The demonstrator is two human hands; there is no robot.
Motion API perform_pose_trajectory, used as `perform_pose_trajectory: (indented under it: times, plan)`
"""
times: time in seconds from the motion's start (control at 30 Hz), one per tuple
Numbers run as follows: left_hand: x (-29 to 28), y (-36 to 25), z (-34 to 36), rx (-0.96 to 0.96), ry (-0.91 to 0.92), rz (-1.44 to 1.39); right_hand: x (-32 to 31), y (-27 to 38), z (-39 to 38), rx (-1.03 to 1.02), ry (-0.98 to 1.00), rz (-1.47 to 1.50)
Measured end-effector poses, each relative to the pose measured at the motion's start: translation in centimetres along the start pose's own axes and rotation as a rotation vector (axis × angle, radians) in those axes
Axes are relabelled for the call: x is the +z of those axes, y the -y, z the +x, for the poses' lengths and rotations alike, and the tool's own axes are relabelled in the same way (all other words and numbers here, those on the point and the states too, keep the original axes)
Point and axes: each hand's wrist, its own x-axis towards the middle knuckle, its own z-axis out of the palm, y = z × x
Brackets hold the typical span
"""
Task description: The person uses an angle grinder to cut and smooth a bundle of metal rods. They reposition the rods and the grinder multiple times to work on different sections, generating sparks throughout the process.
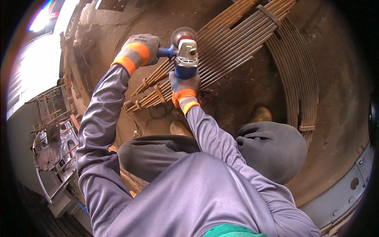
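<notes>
Both my hands hold an angle grinder [187,55] with a blue body, a silver head and a round disc [183,35] at its far end. My left hand [143,48], in a grey glove with an orange cuff, is closed round the blue side handle [166,52]. Round the grinder's body, nearer to me, my gloved right hand [185,83] is wrapped. Under and beside the tool lies a leaf spring pack [233,49] of long stacked steel strips, rusty in parts and brighter grey in others. The disc is over or beside its left edge; contact cannot be made out.
A second, rusty leaf spring pack [296,71] curves down the right side. My boots [260,114] and bent knees are close by. A metal rack [59,146] stands at the left, a riveted grey beam [347,193] at the lower right. A cable [118,23] crosses the brown floor.
</notes>
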Motion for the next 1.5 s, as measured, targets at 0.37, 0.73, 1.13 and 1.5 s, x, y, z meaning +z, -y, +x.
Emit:
perform_pose_trajectory:
  times: [0.37,0.73,1.13,1.5]
  plan:
    - [-1.8,-1.1,2.3,-0.046,0.105,0.109,0.5,3.3,1.7,0.452,0.163,0.23]
    - [-3.4,-1.5,-1.6,0.006,-0.006,0.124,-0.1,3.4,-0.6,0.104,0.144,0.095]
    - [-1.6,-4.5,-1.6,-0.076,-0.012,0.112,-2.2,0.5,0.0,0.033,0.166,0.198]
    - [-2.7,-5.2,-1.1,-0.098,0.025,0.123,-2.9,2.2,0.1,0.054,0.157,0.252]
